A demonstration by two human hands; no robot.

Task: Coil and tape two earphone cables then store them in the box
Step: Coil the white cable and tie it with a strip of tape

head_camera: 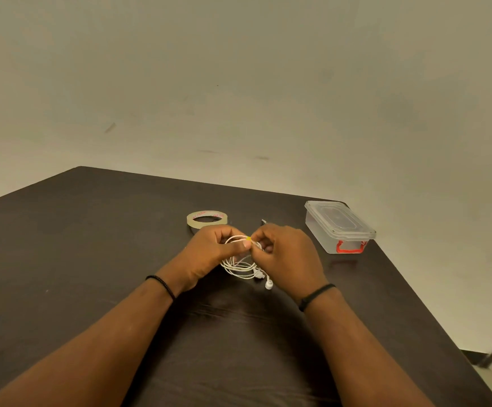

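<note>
Bare arms, no sleeves. Thin black bead band (162, 284) round left wrist, flat black band (315, 295) round right wrist.

White earphone cable (240, 267) coil pinched between both hands (209, 254), above dark table (92, 230)

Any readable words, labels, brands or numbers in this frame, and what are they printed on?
Nothing can be read.
Tape roll: reddish print on the inner core, too blurred to read.
Box: no label or text visible.
White earphone cable: no markings visible.
</note>
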